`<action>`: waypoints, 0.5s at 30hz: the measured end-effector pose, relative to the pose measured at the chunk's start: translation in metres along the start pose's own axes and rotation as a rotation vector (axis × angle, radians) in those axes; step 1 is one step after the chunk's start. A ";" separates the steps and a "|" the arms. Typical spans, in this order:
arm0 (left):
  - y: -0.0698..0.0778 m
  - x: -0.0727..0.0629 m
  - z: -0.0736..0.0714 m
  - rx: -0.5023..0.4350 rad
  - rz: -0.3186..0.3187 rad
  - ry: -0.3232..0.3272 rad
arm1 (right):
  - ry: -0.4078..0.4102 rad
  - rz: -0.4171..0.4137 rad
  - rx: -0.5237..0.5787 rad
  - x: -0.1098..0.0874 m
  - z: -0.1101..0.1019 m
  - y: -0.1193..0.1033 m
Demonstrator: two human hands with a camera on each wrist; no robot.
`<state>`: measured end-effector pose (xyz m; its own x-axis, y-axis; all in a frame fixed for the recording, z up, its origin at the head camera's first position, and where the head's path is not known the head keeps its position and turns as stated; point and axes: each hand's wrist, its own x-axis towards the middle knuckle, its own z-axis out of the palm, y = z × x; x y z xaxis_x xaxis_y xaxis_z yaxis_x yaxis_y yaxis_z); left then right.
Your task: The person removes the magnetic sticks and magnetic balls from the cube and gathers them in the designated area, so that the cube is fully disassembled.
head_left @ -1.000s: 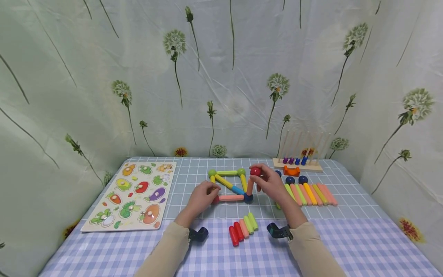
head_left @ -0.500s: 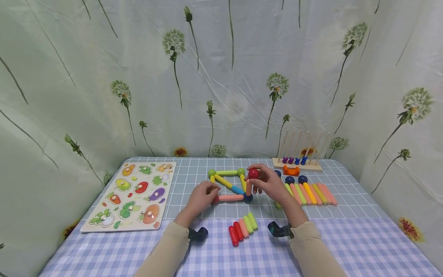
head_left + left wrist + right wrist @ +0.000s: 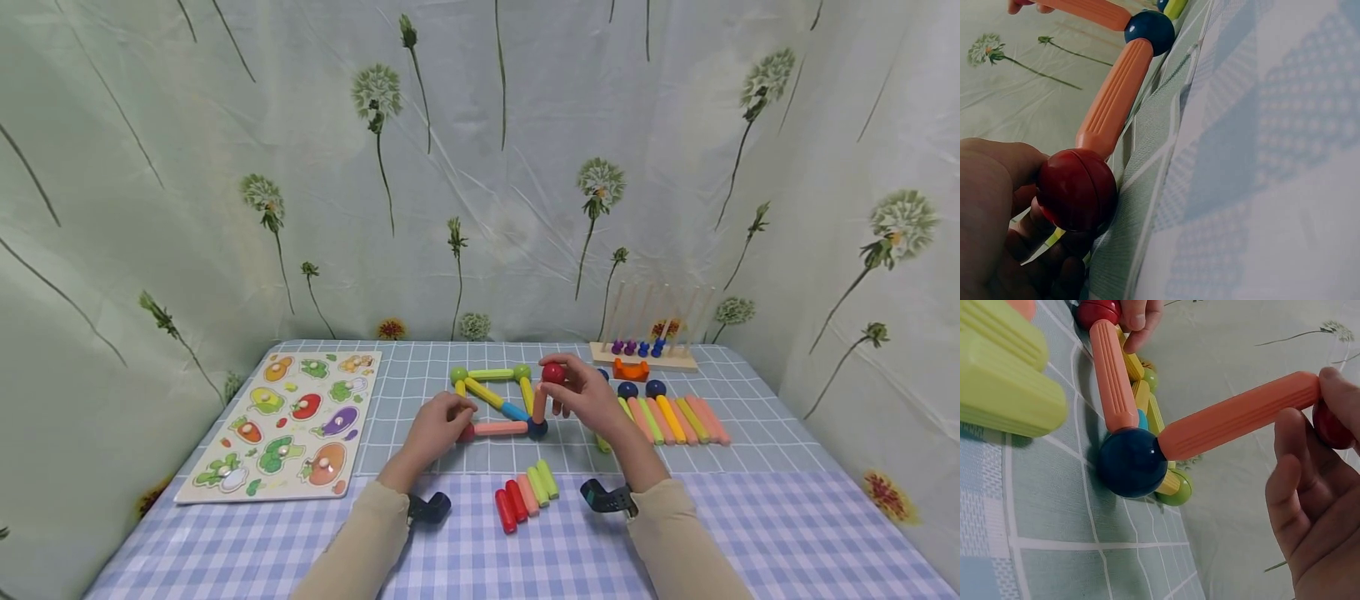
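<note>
My left hand [image 3: 437, 427] grips a red ball [image 3: 1077, 189] at the near left corner of a flat stick-and-ball frame on the table. A salmon stick [image 3: 1116, 97] runs from that ball to a dark blue ball [image 3: 1132, 462]. Out of the blue ball rises a second salmon stick [image 3: 1241, 415], nearly upright. At its top, my right hand [image 3: 588, 396] pinches another red ball [image 3: 553, 373] between thumb and fingers. Green balls [image 3: 522, 372], yellow sticks [image 3: 484, 392] and a blue stick [image 3: 515, 412] make up the rest of the frame.
Several short red, salmon and green sticks [image 3: 528, 497] lie in front. To the right are a row of longer sticks [image 3: 672, 421], dark blue balls [image 3: 656, 388], an orange piece [image 3: 632, 370] and a peg rack [image 3: 678, 360]. A vegetable puzzle board [image 3: 281, 425] lies left.
My right hand's red ball dipped slightly left and down, then came back up and right, on top of the upright salmon stick. The left hand has stayed at its ball.
</note>
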<state>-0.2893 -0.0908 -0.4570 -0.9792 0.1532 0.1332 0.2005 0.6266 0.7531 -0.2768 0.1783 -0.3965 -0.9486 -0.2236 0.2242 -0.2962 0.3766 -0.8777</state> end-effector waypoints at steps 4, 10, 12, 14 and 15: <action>-0.001 -0.001 -0.001 -0.004 0.001 0.002 | 0.094 -0.006 0.003 0.000 -0.008 -0.001; -0.001 0.001 0.001 -0.011 0.000 0.002 | 0.372 0.121 -0.145 0.001 -0.040 0.010; 0.000 0.001 0.001 -0.016 0.000 0.005 | 0.398 0.201 -0.212 0.000 -0.048 0.016; -0.001 0.002 0.002 -0.014 -0.003 0.003 | 0.373 0.283 -0.286 -0.002 -0.052 0.021; -0.001 0.002 0.002 -0.013 -0.004 0.002 | 0.350 0.317 -0.324 -0.003 -0.053 0.024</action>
<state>-0.2912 -0.0899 -0.4591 -0.9800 0.1491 0.1319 0.1965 0.6169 0.7621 -0.2871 0.2356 -0.3961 -0.9608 0.2352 0.1466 0.0418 0.6458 -0.7623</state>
